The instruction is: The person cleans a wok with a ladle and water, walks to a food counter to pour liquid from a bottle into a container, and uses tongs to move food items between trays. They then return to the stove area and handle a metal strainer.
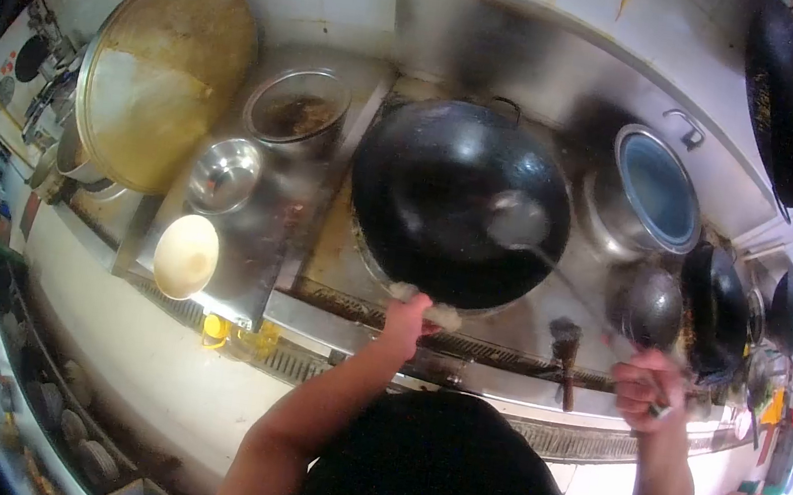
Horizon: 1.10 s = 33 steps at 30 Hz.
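Observation:
A large black wok (424,191) sits on the stove in the middle, its inside dark and shiny. My left hand (410,321) is closed on a pale cloth (445,317) at the wok's near rim. Off to the right, my right hand (648,391) is wrapped round the handle of a ladle (518,221). The ladle's round head is inside the wok, on its right side, and looks blurred.
Left of the wok are a metal bowl (225,175), a cream bowl (185,257), a round pan (297,106) and a big round lid (163,82). On the right stand a pot of liquid (657,190), a dark-headed brush (564,355) and more woks (714,309).

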Tool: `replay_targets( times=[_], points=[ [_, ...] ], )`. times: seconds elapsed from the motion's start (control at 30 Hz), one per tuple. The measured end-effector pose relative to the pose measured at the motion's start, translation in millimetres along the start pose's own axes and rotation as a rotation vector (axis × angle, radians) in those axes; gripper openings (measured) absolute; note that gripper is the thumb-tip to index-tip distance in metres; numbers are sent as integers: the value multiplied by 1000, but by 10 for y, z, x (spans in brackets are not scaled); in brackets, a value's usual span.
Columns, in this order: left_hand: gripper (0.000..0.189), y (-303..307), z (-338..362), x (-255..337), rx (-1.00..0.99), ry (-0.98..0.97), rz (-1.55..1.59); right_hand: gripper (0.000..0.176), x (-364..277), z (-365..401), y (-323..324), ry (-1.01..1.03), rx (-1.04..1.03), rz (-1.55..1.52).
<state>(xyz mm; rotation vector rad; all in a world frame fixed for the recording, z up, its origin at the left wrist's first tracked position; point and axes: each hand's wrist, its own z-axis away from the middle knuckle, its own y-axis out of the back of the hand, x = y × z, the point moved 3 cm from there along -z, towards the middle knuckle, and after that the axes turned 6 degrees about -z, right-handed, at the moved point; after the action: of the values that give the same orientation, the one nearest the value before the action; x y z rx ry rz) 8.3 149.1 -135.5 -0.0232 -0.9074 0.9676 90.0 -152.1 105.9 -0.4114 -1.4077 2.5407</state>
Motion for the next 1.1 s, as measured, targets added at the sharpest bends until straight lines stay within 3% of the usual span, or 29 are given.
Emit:
replay_targets(
  times=[0.17,0.33,0.43,0.57,0.63,0.7,0.8,0.87,0.9,0.97,1.0,1.03,1.1],
  points=[
    [24,15,-2,4,-12,4,-16,28,220,-1066,125,-125,38,35],
    [23,30,-42,-9,-23,-4,4,17,388,-1672,-52,-6,71,-32],
    [23,36,-71,-45,-41,8,1,19,472,-1535,-57,40,113,-162],
    [22,68,-129,-82,-42,37,19,18,702,-974,-265,120,286,-54],
    [22,63,-134,-99,-43,42,14,21,711,-811,-206,-37,254,-37],
    [20,63,-137,-152,-40,86,131,26,681,-788,-73,-65,231,-63],
    [18,46,-153,-156,-70,66,211,41,653,-854,65,-165,169,125],
    [19,63,-148,-142,-72,58,172,51,600,-905,120,87,344,1136],
    [21,68,-142,-143,-75,51,141,51,611,-910,178,90,345,1127],
    [23,78,-140,-160,-49,19,93,62,557,-887,190,403,500,2117],
    [26,65,-98,-128,-22,-15,54,63,534,-847,130,275,637,2082],
    [26,58,-40,-110,-22,-14,43,63,494,-812,215,277,639,2072],
    [30,56,154,-12,20,-128,-21,67,339,-699,434,602,538,2018]
  ],
)
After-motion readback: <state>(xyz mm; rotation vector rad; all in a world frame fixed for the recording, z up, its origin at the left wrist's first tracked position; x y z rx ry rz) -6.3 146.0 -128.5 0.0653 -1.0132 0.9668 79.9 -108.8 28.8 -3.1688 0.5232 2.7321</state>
